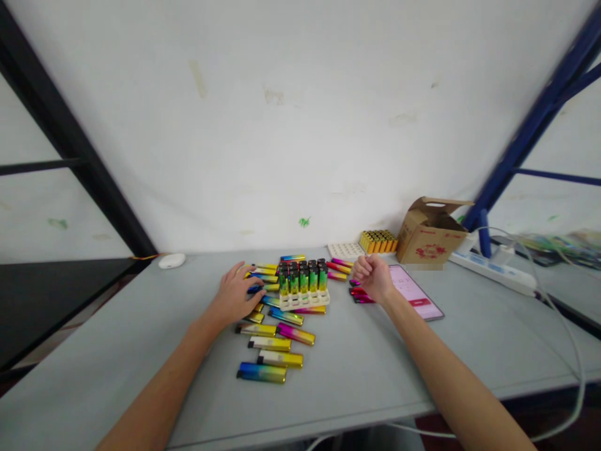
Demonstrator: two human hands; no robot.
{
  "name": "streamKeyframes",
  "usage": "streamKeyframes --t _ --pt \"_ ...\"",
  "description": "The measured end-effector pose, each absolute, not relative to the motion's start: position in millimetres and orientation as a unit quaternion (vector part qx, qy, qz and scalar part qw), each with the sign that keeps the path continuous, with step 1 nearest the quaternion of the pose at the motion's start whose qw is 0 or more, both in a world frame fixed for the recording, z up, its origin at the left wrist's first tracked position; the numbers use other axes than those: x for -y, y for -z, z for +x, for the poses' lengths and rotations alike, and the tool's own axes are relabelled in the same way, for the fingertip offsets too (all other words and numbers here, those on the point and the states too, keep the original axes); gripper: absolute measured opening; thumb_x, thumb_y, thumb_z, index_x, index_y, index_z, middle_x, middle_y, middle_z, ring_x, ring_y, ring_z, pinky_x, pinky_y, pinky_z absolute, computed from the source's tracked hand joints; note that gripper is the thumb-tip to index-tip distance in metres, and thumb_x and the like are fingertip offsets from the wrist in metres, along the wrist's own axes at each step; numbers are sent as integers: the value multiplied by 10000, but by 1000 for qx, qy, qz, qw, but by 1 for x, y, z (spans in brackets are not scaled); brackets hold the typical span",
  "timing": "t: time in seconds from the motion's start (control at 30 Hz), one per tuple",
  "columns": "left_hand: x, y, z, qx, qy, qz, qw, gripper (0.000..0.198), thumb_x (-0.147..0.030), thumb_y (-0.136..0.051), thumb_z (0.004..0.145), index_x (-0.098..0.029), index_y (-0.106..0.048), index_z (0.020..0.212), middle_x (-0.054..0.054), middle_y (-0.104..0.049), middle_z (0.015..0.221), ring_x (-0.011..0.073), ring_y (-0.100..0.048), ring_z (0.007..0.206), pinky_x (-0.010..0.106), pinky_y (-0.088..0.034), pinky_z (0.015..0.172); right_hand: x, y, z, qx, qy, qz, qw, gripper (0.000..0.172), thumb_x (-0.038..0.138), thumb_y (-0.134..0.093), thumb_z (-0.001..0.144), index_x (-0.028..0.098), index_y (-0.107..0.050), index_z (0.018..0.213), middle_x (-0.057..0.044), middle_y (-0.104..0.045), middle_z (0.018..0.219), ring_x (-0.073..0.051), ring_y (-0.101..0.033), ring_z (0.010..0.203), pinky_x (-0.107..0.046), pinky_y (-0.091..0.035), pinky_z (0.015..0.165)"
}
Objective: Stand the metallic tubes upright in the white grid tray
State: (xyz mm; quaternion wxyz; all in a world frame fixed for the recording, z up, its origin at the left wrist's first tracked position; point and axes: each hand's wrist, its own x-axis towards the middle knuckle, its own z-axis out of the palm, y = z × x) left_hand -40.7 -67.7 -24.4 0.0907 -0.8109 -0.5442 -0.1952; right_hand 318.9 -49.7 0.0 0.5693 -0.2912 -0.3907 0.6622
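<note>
The loose lighters (277,341) were scattered on the surface (375,376) in front of and left of the white rack (304,299), which had a batch standing upright in its slots. Our left hand (235,294) lay open on the pile, fingers spread, touching a blue one. Our right hand (373,275) was curled closed just above a few pink lighters (359,294); we couldn't tell if anything was inside it.

These looked light, rigid and pretty slick with that glossy metallic finish, so we'd guess a pinch across the long sides, near the middle, grips best. The rack probably tips easily if bumped.

Plenty of bare room toward the near edge. The right side was tighter: phone (416,291), cardboard box (429,235), power strip (498,272) and its cable (570,338).
</note>
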Motion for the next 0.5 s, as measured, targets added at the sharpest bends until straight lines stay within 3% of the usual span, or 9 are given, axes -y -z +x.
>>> streamKeyframes --t 0.17,0.27,0.4,0.5 --pt "68 24 -40 549 181 -810 101 289 -398 -556 812 -196 -733 919 151 -596 1302 402 -415 1326 573 -387 1050 48 0 318 455 -609 -319 566 366 298 -451 695 222 -164 481 54 -159 455 -110 -245 435 -236 -313 450" --pt "67 25 -40 554 181 -807 98 299 -389 -552 810 -185 -728 937 159 -604 1288 398 -428 1318 566 -390 1053 47 2 322 548 -470 -405 561 343 335 -380 738 245 -189 468 48 -180 445 -126 -265 438 -263 -329 466" --pt "66 28 -40 551 183 -809 92 303 -381 -528 818 -192 -727 948 143 -635 1233 378 -451 1301 548 -399 1054 46 4 335 635 -299 -488 519 266 278 -481 709 220 -433 455 16 -395 462 -142 -389 514 -271 -340 539" --pt "64 28 -40 543 185 -815 84 287 -383 -522 813 -201 -729 894 132 -652 1198 370 -471 1277 543 -394 1059 45 3 348 711 -196 -519 432 212 234 -462 724 186 -615 585 -24 -608 605 -177 -542 637 -282 -389 633"
